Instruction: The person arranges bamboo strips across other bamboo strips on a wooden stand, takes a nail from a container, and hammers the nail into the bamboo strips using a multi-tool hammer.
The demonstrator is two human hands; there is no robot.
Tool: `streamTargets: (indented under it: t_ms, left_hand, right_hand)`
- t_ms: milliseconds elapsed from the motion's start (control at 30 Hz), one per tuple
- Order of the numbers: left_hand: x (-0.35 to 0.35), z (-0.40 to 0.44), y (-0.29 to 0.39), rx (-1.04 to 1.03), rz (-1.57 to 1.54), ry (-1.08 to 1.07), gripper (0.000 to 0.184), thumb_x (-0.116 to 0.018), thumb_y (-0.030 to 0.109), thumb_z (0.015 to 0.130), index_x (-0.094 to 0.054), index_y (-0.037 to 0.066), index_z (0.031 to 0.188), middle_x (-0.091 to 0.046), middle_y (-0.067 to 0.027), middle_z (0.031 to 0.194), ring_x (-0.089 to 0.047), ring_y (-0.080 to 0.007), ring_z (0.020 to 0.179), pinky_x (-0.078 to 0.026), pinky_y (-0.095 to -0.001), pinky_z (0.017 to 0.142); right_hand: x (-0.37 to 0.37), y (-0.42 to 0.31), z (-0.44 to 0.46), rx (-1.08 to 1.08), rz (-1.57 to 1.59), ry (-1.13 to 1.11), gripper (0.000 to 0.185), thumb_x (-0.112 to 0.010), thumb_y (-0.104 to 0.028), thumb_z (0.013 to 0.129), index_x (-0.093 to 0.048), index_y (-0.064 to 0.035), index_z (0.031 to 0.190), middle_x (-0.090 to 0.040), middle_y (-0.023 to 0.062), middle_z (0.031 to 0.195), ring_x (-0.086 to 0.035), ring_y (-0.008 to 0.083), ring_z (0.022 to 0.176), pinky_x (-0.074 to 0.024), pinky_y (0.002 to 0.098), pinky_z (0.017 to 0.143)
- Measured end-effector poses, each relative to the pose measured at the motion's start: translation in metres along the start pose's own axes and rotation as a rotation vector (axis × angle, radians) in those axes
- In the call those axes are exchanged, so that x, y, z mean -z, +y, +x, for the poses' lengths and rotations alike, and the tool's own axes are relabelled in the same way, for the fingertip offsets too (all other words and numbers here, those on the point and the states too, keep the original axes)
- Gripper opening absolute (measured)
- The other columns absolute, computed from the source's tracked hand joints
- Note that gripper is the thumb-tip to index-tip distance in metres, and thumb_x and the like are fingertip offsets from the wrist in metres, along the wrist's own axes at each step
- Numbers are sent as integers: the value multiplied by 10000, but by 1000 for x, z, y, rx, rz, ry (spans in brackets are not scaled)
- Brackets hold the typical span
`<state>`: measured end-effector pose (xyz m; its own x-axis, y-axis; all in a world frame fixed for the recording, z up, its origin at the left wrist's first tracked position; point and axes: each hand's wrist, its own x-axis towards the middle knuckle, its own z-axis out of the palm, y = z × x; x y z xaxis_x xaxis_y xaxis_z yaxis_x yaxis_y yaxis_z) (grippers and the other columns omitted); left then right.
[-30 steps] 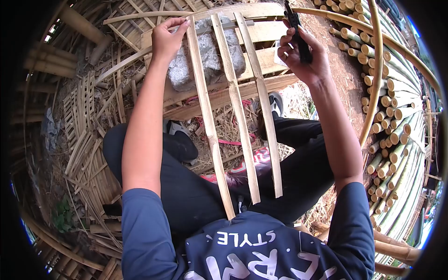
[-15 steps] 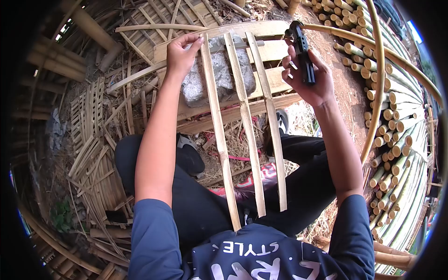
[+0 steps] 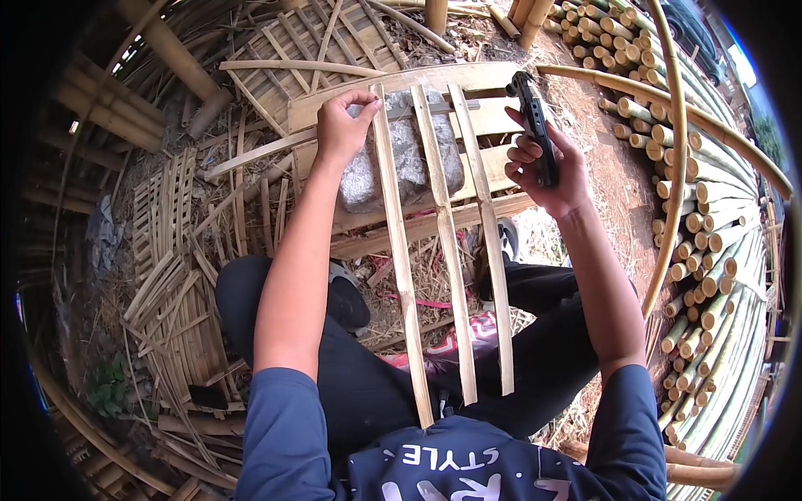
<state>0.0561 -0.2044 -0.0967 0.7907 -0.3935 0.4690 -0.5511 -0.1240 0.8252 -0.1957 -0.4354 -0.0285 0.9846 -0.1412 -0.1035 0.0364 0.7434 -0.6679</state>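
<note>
My left hand point(image 3: 344, 129) is closed in a pinch beside the top end of the leftmost bamboo slat point(image 3: 399, 267). Whatever lies between thumb and finger is too small to make out. Two more slats, a middle slat point(image 3: 444, 217) and a right slat point(image 3: 486, 209), run roughly alongside it towards my lap. Their upper ends lie across a thin crosswise strip point(image 3: 284, 144), over a grey stone block point(image 3: 361, 179). To the right of the slats, my right hand point(image 3: 555, 171) grips a black hand tool point(image 3: 535, 121), held upright with its rounded head up; its exact kind is unclear.
The stone rests on a wooden plank bench point(image 3: 493, 79). Slatted bamboo panels point(image 3: 334, 42) lie behind, and loose strips point(image 3: 171, 313) are heaped at left. Bamboo poles point(image 3: 710, 217) are stacked at right, with a curved pole point(image 3: 678, 125) before them. My legs point(image 3: 368, 367) are below the slats.
The whole scene sits slightly lower in view. My right fingers have curled more around the black tool. My left hand stays by the leftmost slat's top end.
</note>
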Motion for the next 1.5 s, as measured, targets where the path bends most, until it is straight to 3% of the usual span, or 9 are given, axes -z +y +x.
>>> streamTargets:
  t_ms: [1067, 1167, 1267, 1367, 1500]
  left_hand:
    - [0, -4, 9, 12, 116, 31, 162, -775, 206, 851, -755, 48, 882, -750, -95, 816, -715, -200, 753, -524, -326, 704]
    - [1, -5, 20, 100, 146, 3, 189, -775, 181, 861, -753, 1, 914, -760, -85, 865, -700, -145, 818, -519, -300, 793]
    - [2, -6, 24, 121, 157, -5, 192, -777, 188, 861, -753, 6, 915, -760, -82, 864, -700, -148, 811, -520, -302, 781]
    - [-1, -6, 16, 49, 145, 39, 168, -776, 214, 856, -750, 49, 868, -747, -94, 805, -709, -197, 733, -521, -332, 685]
    - [-2, -7, 16, 44, 148, 49, 167, -779, 215, 856, -751, 51, 868, -748, -94, 805, -711, -204, 734, -521, -332, 685]
  right_hand:
    - [1, 7, 2, -14, -34, 21, 601, -580, -358, 977, -467, -1, 1447, -459, -31, 715, -442, 119, 725, -386, 302, 738]
    - [3, 8, 2, -24, -23, 14, 599, -584, -359, 975, -470, -4, 1445, -461, -32, 714, -442, 118, 725, -385, 300, 739]
    - [1, 8, 2, -30, -17, 21, 602, -588, -361, 973, -471, -8, 1446, -460, -33, 713, -442, 118, 728, -384, 298, 741]
    - [1, 8, 2, -29, -22, 17, 605, -590, -364, 971, -471, -11, 1447, -460, -33, 714, -443, 118, 733, -383, 298, 743]
    - [1, 9, 2, -23, -31, 15, 608, -603, -363, 966, -472, -14, 1446, -461, -35, 716, -441, 115, 734, -382, 298, 743]
